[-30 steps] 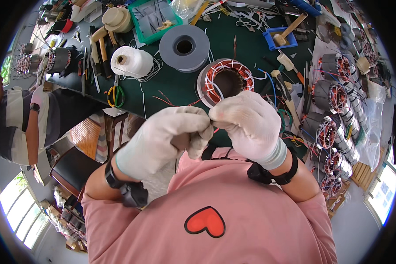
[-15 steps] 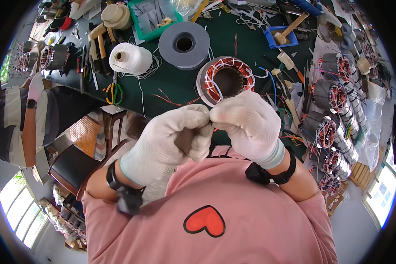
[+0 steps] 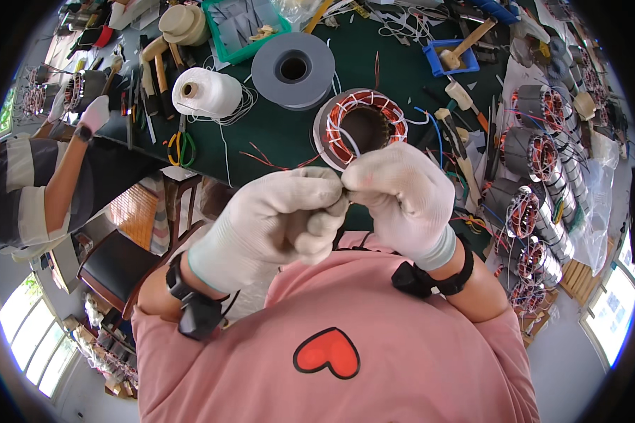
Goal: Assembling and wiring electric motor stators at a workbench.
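Note:
My left hand [image 3: 275, 218] and my right hand [image 3: 402, 201], both in white knit gloves, meet fingertip to fingertip in front of my chest. Fingers are pinched together on each; whatever lies between them is too small or hidden to make out. Just beyond my right hand stands a motor stator [image 3: 363, 127], its orange-red copper windings laced with white cord. Thin reddish wire leads [image 3: 275, 161] stretch from it to the left across the green table, and another lead points away at the back. A blue wire [image 3: 436, 137] comes off on the right.
A grey spool [image 3: 268, 74], a white cord cone [image 3: 215, 97] and scissors [image 3: 181, 148] lie beyond my left hand. Behind are a green tray [image 3: 226, 55] and a blue bin [image 3: 434, 65] with a mallet. Several stators [image 3: 525, 151] line the right; a co-worker's gloved hand [image 3: 95, 115] is far left.
My pinched hands have shifted very slightly to the right, and the left wrist has turned a little. At far left, the co-worker's arm has moved toward the stator there.

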### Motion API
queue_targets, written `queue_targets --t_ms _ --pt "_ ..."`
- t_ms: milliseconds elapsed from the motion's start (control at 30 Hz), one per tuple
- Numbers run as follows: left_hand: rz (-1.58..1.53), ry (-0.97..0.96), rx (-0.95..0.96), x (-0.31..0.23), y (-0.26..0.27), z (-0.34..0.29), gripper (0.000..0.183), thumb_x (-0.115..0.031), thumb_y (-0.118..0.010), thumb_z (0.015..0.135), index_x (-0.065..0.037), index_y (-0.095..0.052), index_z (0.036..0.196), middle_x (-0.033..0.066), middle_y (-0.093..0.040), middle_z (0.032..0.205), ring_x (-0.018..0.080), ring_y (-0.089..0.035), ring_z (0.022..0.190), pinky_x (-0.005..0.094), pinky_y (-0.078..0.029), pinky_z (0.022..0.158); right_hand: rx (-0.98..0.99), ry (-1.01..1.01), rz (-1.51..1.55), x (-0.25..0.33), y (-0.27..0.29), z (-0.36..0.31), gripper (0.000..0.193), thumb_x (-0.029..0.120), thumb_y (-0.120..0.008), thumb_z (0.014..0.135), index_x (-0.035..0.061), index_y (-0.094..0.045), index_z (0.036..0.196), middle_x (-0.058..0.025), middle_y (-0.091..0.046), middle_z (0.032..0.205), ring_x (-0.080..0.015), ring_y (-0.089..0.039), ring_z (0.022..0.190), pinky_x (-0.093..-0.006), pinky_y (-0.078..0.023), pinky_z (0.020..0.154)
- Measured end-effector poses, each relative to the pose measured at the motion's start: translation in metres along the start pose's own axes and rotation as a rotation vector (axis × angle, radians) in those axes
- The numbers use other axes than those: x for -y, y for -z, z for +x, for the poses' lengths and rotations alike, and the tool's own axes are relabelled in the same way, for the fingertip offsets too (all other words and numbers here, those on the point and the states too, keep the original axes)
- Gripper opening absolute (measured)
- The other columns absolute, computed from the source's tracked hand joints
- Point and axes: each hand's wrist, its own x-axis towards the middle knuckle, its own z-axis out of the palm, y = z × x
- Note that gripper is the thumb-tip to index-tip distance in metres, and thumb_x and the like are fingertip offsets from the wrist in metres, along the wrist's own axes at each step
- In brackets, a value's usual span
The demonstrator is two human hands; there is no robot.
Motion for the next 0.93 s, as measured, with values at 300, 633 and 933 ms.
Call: queue_targets --t_ms 300,633,933 --pt "0.976 -0.841 -0.269 0.014 -0.004 0.01 0.012 -0.006 -0.071 0.088 -0.002 -0.062 0.096 0.003 -0.062 0.077 0.0147 -0.06 0.065 0.0287 -0.048 0.06 -0.047 -0.11 0.088 0.002 0.0 -0.001 0.026 -0.004 -0.079 0.068 0.0043 -0.071 0.092 -0.0071 -0.071 0.086 -0.025 -0.067 0.073 -0.032 -0.053 0.065" --pt "0.939 -0.746 -0.268 0.011 -0.009 0.012 0.034 -0.003 -0.077 0.079 -0.001 -0.062 0.108 0.0068 -0.066 0.09 0.017 -0.064 0.075 0.0294 -0.052 0.067 -0.056 -0.179 0.131 0.001 0.004 -0.003 0.022 -0.005 -0.079 0.071 0.0032 -0.07 0.09 -0.0076 -0.072 0.087 -0.024 -0.068 0.074 -0.0307 -0.054 0.066" --pt "0.362 -0.284 -0.19 0.007 -0.013 0.007 0.023 -0.019 -0.072 0.093 0.001 -0.062 0.099 0.0069 -0.065 0.081 0.0162 -0.06 0.065 0.0295 -0.05 0.061 -0.09 -0.243 0.159 0.003 0.002 -0.005 0.019 -0.004 -0.079 0.074 0.003 -0.071 0.09 -0.0078 -0.072 0.088 -0.0238 -0.069 0.076 -0.0307 -0.055 0.068"
